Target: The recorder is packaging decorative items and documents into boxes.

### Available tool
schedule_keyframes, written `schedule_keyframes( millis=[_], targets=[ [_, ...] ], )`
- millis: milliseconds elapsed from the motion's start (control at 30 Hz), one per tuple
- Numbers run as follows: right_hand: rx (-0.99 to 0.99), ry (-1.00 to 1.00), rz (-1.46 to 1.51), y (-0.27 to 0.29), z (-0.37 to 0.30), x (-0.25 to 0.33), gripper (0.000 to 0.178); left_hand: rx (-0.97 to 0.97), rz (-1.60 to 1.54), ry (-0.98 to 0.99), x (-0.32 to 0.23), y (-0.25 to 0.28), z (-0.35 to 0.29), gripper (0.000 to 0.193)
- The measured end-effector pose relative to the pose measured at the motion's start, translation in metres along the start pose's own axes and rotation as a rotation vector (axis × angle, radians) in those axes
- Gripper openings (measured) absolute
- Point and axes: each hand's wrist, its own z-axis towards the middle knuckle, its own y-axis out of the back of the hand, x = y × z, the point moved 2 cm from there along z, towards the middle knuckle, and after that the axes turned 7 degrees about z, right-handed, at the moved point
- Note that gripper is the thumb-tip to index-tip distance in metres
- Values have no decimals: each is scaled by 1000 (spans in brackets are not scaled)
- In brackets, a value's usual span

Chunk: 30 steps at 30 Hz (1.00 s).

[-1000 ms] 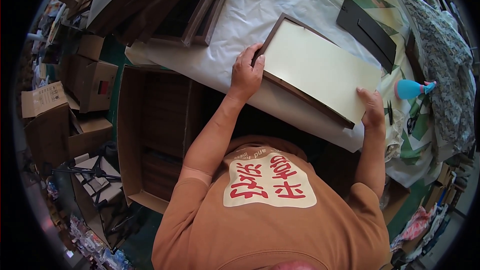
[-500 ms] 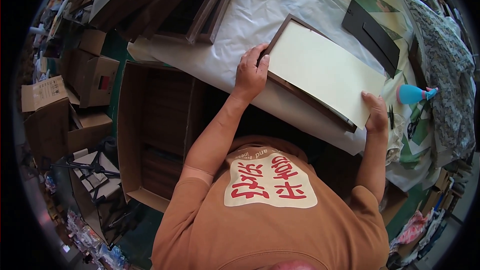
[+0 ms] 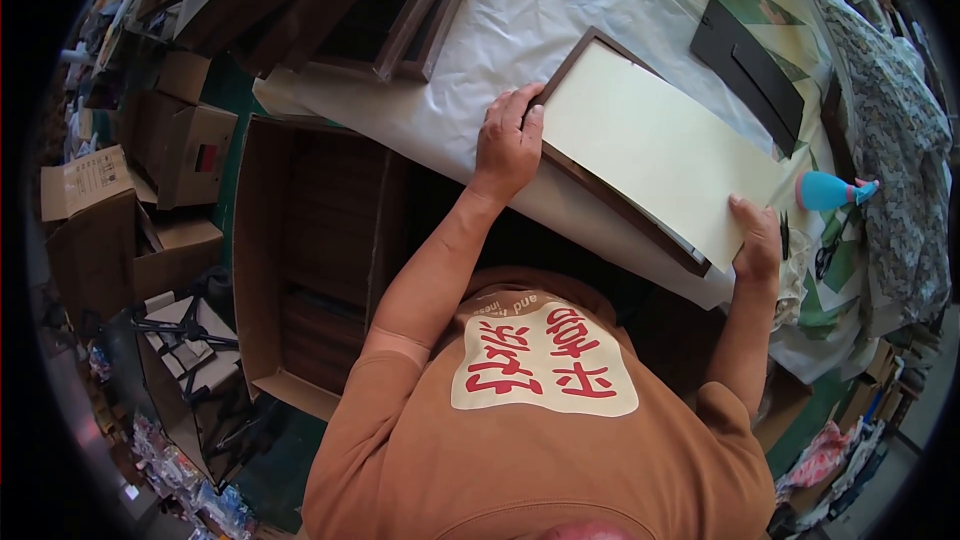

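A dark brown picture frame [image 3: 568, 63] lies tilted over the near edge of the covered table. My left hand [image 3: 508, 143] grips its left side, thumb on top. Most of the frame's opening is covered by a cream sheet [image 3: 650, 140], whose right end reaches past the frame. At that end my right hand [image 3: 757, 240] pinches the sheet's near corner, thumb above and fingers hidden below. A strip of the frame's lower rail shows beneath the sheet. To the far right of the frame lies a black backing board [image 3: 748, 75] with a stand leg.
White sheeting [image 3: 500, 35] covers the table. Brown frames [image 3: 435, 25] are stacked at its far left. A blue spray bottle [image 3: 822, 190] and black scissors [image 3: 828, 248] lie right of my right hand. An open cardboard box [image 3: 262, 270] with brown pieces stands left of me.
Both hands keep their hold. My right hand and the sheet's right end have shifted slightly right and nearer, while the frame has turned slightly.
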Motion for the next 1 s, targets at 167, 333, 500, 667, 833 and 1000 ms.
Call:
schedule_keyframes(
  millis=[167, 333, 500, 667, 833, 1000],
  targets=[
    [-7, 5, 69, -1, -16, 14, 36, -15, 6, 0, 0, -4, 1, 32],
    [29, -18, 64, 24, -9, 6, 40, -4, -14, 17, 0, -3, 2, 32],
    [58, -40, 82, 25, -5, -8, 41, 24, -79, 51, -3, 0, 2, 31],
    [78, -62, 140, 10, -3, -8, 38, 26, -118, 65, 0, 0, 2, 31],
    [75, -71, 163, 6, -1, -8, 36, 40, -169, 101, 0, 3, 3, 30],
    [53, -61, 154, 4, 1, -9, 36, 41, -190, 113, -2, 6, 3, 29]
  ],
)
